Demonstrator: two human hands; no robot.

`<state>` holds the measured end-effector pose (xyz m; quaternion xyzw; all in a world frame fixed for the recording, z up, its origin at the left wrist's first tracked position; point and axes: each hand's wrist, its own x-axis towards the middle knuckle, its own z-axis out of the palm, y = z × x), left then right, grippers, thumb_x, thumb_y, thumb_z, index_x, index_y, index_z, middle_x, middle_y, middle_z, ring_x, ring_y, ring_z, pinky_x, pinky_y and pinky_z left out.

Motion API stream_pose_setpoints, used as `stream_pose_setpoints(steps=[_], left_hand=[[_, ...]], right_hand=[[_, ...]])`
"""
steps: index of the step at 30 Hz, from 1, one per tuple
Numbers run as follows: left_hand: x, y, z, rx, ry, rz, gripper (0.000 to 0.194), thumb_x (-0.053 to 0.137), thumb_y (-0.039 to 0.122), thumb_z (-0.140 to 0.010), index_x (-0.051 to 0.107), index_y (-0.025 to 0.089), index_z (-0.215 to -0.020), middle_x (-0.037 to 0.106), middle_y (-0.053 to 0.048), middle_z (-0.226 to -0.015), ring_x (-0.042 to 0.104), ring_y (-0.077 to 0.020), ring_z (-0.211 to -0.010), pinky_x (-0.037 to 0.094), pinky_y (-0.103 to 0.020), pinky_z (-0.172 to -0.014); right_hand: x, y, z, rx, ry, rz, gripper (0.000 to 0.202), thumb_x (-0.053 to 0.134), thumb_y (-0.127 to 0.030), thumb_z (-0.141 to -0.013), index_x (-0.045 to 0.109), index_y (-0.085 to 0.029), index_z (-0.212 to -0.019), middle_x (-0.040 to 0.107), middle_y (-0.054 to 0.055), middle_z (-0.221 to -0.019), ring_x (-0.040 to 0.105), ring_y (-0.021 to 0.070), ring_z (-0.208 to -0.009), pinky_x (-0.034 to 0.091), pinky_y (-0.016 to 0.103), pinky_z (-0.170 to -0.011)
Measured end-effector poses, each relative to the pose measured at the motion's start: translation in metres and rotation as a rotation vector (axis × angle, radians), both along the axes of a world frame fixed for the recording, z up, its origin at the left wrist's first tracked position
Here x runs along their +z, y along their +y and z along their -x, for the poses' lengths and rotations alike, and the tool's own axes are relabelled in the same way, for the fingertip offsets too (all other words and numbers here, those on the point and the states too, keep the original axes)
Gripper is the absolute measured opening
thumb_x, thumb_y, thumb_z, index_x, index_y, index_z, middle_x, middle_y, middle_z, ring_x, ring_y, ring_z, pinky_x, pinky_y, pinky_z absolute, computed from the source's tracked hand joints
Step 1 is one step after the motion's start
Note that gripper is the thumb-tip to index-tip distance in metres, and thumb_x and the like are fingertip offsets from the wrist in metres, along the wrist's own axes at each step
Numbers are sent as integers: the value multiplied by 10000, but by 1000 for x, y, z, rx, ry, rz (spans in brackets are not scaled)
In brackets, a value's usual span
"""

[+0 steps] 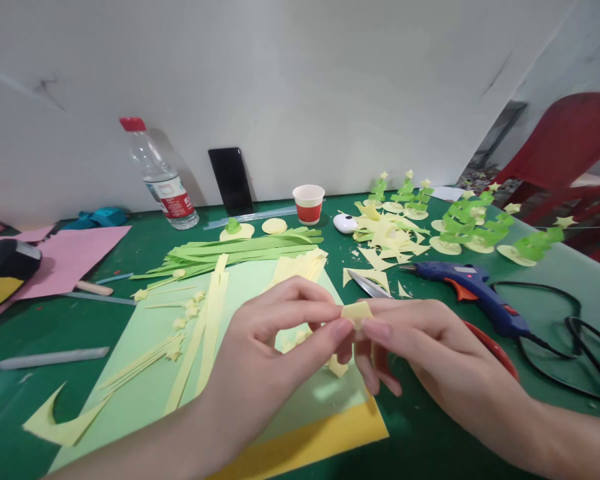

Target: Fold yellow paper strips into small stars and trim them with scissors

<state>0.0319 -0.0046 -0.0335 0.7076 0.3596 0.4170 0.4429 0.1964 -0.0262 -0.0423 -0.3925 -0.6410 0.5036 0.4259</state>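
Note:
Between the fingertips of both hands is a small pale yellow paper piece. My left hand pinches its left side, and my right hand pinches its right side. Beneath them lies a light green sheet with long yellow strips and small yellow paper stars on it. Green strips run along the sheet's back edge. Scissors with red handles are partly hidden behind my right hand, with their blades pointing at yellow paper scraps.
A blue glue gun with a black cord lies at right, near several green paper figures topped with stars. At the back stand a bottle, a phone and a red cup. Pink paper lies left.

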Motion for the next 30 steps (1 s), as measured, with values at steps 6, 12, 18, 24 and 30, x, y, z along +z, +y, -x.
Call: stream_pose_setpoints(steps=[6,12,18,24,30], left_hand=[[-1,5,-2,-51,76,112,216,569,151,-791,570,191,-579,586,46,-594,515,-102,-580,432,-206,-591],[-9,10,-3,-262,136,291,325,416,303,-905,477,203,-602,516,39,-600,494,-121,-597,411,-230,-616],[-18,11,-5,-418,179,284,332,343,299,-913,445,201,-614,453,29,-625,445,-130,-620,350,-244,-631],[-37,8,-11,-505,163,342,390,363,344,-891,476,188,-552,362,46,-506,366,-115,-493,290,-251,-522],[-46,1,-14,-512,180,341,427,409,395,-887,538,172,-547,355,50,-473,355,-109,-463,272,-246,-487]], right_hand=[[9,5,-6,-33,-223,-198,277,497,-186,-855,491,-183,-578,497,-42,-537,438,81,-506,325,188,-447],[8,17,-10,130,-219,-85,279,420,-229,-925,446,-191,-650,367,-64,-551,329,80,-492,264,199,-446],[-1,14,-15,162,-287,-57,274,381,-268,-939,404,-201,-675,393,-53,-591,366,87,-510,309,199,-465],[-11,2,-22,156,-411,-157,255,411,-193,-910,372,-206,-658,389,-38,-631,366,109,-573,307,223,-517],[-17,-14,-29,133,-496,-197,250,398,-197,-926,402,-202,-676,467,-18,-658,429,114,-592,362,221,-547]])
